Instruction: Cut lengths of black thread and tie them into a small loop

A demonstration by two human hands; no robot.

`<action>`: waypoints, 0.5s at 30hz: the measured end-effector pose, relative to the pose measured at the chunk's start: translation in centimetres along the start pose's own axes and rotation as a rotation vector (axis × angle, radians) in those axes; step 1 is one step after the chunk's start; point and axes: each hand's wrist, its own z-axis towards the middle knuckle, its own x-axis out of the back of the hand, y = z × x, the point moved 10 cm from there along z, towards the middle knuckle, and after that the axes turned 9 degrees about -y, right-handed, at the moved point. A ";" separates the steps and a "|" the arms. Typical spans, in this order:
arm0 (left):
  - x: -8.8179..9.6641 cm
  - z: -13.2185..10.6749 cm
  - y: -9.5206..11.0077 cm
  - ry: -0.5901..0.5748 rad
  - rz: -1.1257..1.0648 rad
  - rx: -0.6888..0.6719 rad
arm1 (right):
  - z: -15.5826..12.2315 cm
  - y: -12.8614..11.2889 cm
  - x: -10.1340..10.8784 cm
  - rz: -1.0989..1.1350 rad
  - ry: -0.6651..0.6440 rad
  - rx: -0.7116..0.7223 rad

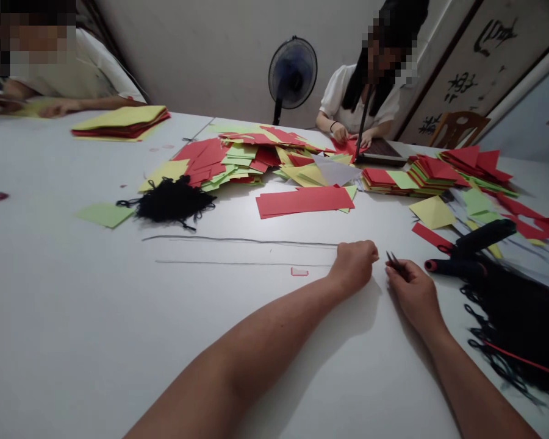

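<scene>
My left hand (353,266) is closed in a fist above the white table (119,341), gripping a dark cord (247,240) that stretches out to the left. Just right of it, my right hand (414,296) is wrapped round small dark thread snips (393,261); their two pointed blades stand apart, aimed up toward the left fist. A thin dark line (238,263) runs below the cord, and a small red-outlined mark (299,272) lies near the left wrist. Past my right hand are dark thread spools (457,267) and a large bundle of black looped cords (521,323).
A black cord pile (171,200) lies at left. Heaped red, yellow and green paper (251,160) and red strips (306,201) cover the table's far side. One co-worker (357,110) handles red paper beside a paper cutter (379,151); another person (73,73) sits far left. A fan (293,73) stands behind.
</scene>
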 end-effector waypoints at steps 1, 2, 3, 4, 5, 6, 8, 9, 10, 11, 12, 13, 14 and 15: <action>0.2 -0.1 0.1 0.009 -0.004 -0.003 | 0.0 0.3 0.8 -0.057 0.038 -0.015; 0.3 -0.1 0.1 0.019 -0.007 -0.002 | -0.1 0.6 1.6 -0.139 0.076 -0.036; 0.4 -0.2 0.1 0.028 -0.009 -0.001 | -0.2 0.8 2.4 -0.242 0.112 -0.061; 0.6 -0.3 0.0 0.036 -0.007 0.003 | -0.3 0.9 3.2 -0.346 0.140 -0.080; 0.6 -0.4 0.0 0.042 -0.008 0.006 | -0.4 0.7 3.7 -0.422 0.153 -0.074; 0.7 -0.5 -0.1 0.047 -0.014 0.004 | -0.6 0.1 4.1 -0.469 0.172 -0.031; 0.6 -0.6 -0.1 0.052 -0.065 -0.010 | -1.7 -2.4 4.8 -0.494 0.241 0.133; 0.6 -0.6 -0.3 0.054 -0.119 -0.014 | -2.5 -3.7 5.0 -0.486 0.278 0.214; 0.5 -0.7 -0.4 0.056 -0.194 -0.013 | -3.2 -5.0 5.2 -0.471 0.306 0.278; 0.5 -0.7 -0.7 0.059 -0.289 -0.005 | -3.9 -6.0 5.2 -0.451 0.319 0.317; 0.4 -0.7 -1.0 0.064 -0.396 0.009 | -4.3 -6.6 5.2 -0.421 0.322 0.328; 0.4 -0.7 -1.4 0.070 -0.510 0.027 | -4.4 -6.9 5.1 -0.380 0.317 0.313; 0.4 -0.7 -1.7 0.077 -0.621 0.042 | -4.2 -6.8 5.0 -0.328 0.298 0.276; 0.4 -0.8 -2.0 0.085 -0.718 0.053 | -3.9 -6.5 4.7 -0.267 0.269 0.235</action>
